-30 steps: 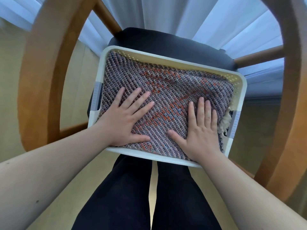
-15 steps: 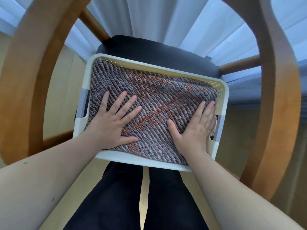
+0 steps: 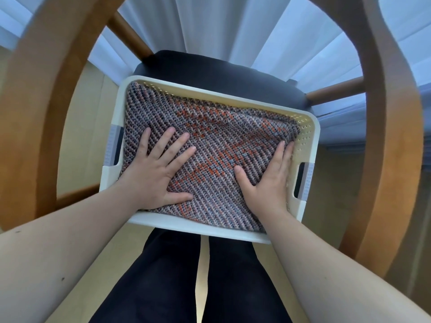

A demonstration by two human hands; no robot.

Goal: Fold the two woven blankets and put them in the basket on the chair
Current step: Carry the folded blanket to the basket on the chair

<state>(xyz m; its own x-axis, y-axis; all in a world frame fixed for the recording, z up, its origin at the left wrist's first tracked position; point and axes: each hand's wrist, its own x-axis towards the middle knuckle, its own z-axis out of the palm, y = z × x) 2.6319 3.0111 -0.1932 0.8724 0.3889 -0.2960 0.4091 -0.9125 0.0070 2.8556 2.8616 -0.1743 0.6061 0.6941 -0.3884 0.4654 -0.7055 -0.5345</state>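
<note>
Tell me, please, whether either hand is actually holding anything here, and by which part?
Nothing is held: the left hand and right hand lie flat, fingers straight, on the folded blanket in the basket.

Folded woven blanket (image 3: 217, 145) fills the white basket (image 3: 198, 226) — basket sits on the chair's dark seat (image 3: 210, 68). Left hand (image 3: 158, 173) lies flat on the blanket, fingers spread; right hand (image 3: 270, 180) presses flat beside the basket's right wall.

Bright white curtain (image 3: 210, 31), pale wooden floor (image 3: 77, 136), daylight behind
</note>
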